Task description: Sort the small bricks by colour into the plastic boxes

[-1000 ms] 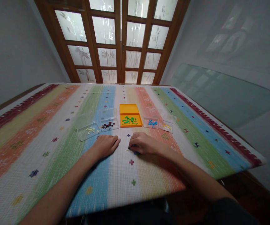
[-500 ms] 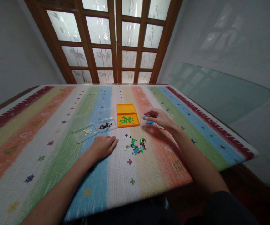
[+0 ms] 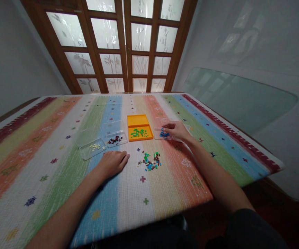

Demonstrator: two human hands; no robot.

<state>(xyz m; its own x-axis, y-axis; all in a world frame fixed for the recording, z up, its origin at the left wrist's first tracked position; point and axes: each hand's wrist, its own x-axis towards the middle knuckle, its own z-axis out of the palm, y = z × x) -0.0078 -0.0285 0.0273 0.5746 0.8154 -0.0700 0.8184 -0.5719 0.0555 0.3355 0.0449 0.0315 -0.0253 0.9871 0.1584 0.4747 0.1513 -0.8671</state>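
Note:
My right hand point(image 3: 175, 130) reaches over a clear plastic box point(image 3: 156, 137) on the right. Its thumb and fingers are pinched on a small blue toy brick point(image 3: 162, 129), just above other blue bricks in that box; the fingertips partly hide it. My left hand point(image 3: 114, 162) rests on the tablecloth, its fingers curled together and nothing seen in them. Between my hands, nearer to me, lies a loose pile of small mixed bricks point(image 3: 151, 162) in green, blue, brown and cream.
An orange box point(image 3: 138, 120) with its lid open holds green bricks. Left of it stand a clear box point(image 3: 126, 139) of dark brown bricks and another clear box point(image 3: 83, 157) of cream ones. A striped tablecloth point(image 3: 139, 193) covers the table.
My right hand has lowered slightly, bringing the blue brick down among the blue bricks in the box. My left hand stays in place. The whole view has shifted a little.

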